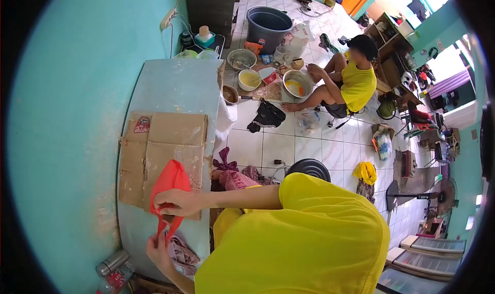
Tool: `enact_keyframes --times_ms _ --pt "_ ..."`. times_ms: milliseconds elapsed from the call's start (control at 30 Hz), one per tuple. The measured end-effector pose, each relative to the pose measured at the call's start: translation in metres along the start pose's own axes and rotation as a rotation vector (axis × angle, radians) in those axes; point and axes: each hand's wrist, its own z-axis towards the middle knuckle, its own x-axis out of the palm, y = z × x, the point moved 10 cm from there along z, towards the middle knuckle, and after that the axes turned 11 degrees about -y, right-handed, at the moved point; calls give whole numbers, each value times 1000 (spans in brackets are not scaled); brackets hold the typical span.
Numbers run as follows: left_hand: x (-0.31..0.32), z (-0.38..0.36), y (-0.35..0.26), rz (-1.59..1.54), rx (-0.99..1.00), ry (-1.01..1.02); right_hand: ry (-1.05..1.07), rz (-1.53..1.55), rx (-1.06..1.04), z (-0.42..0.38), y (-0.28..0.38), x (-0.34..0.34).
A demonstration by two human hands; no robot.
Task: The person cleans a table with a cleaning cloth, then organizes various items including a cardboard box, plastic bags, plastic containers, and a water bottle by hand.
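A bright red cloth bag (171, 179) with strap-like loops is held up over the table, and its top end stands in a peak. My right hand (178, 202) is closed around the middle of the red cloth. Lower down, my left hand (159, 250) pinches the strap ends. Beneath the bag lies a flattened cardboard sheet (172, 129) on a pale blue-grey table (170, 82). A crumpled, patterned cloth (181, 255) rests beside my left hand.
A co-worker (358, 85) in yellow sits low by a metal basin (297, 83) with yellow and orange contents. Bowls, a large dark tub (268, 26) and a black bag (269, 114) are on the tiles. A metal flask (112, 262) stands near the wall; a black round stool (309, 167) is beside me.
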Motion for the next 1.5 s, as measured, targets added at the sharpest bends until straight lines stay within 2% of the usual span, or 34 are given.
enact_keyframes --times_ms 67,100,200,233,300,367,400,467,500,533,567,600,633,700,800,933,967,1067,1100,1233,1333,1433,1500 --pt "27 -15 -56 10 280 -42 177 -233 31 -15 -45 32" --pt "41 -20 -64 -52 269 -47 373 -455 148 -28 -85 54" --pt "68 -26 -60 -222 274 -89 602 -661 379 -45 -138 66" --pt "70 -26 -52 -258 296 -121 740 -654 405 -58 -189 86" --pt "67 -25 -36 -287 365 -187 760 -690 376 -51 -187 86" --pt "55 -22 -31 -456 364 -283 786 -758 308 -46 -180 88" --pt "49 -19 -29 -537 362 -347 580 -525 305 -39 -175 84" --pt "50 4 15 -792 93 -434 182 -88 339 -31 -148 51" --pt "54 12 11 -919 105 -374 219 -402 270 -19 -104 30" --pt "55 13 5 -997 45 -396 81 -487 44 -10 -82 18" --pt "55 17 3 -973 85 -367 -140 -490 -200 -6 -46 -1" --pt "60 21 7 -1019 81 -318 -230 -378 -140 2 -40 -17" --pt "60 22 8 -1010 63 -357 -260 -390 -140 11 -31 -29" --pt "67 35 8 -1060 60 -348 -256 139 59 33 -47 -36" --pt "74 42 -2 -1154 87 -219 -30 449 394 53 -66 -13" --pt "84 52 -9 -1082 86 -127 233 82 346 38 -79 14" --pt "89 53 -10 -1071 88 -99 264 -102 180 34 -85 16" --pt "100 54 -16 -1030 98 -29 269 -376 -145 35 -40 24" --pt "100 52 -17 -1010 101 -24 343 -340 -8 32 -53 29" --pt "103 53 -13 -966 166 48 364 -390 -77 28 -43 31" --pt "105 56 -9 -813 80 -3 306 -489 -108 24 -37 24" --pt "110 41 -40 -913 100 11 221 -551 -78 28 -23 6" --pt "123 33 -61 -894 102 94 206 -531 34 28 -21 -7"
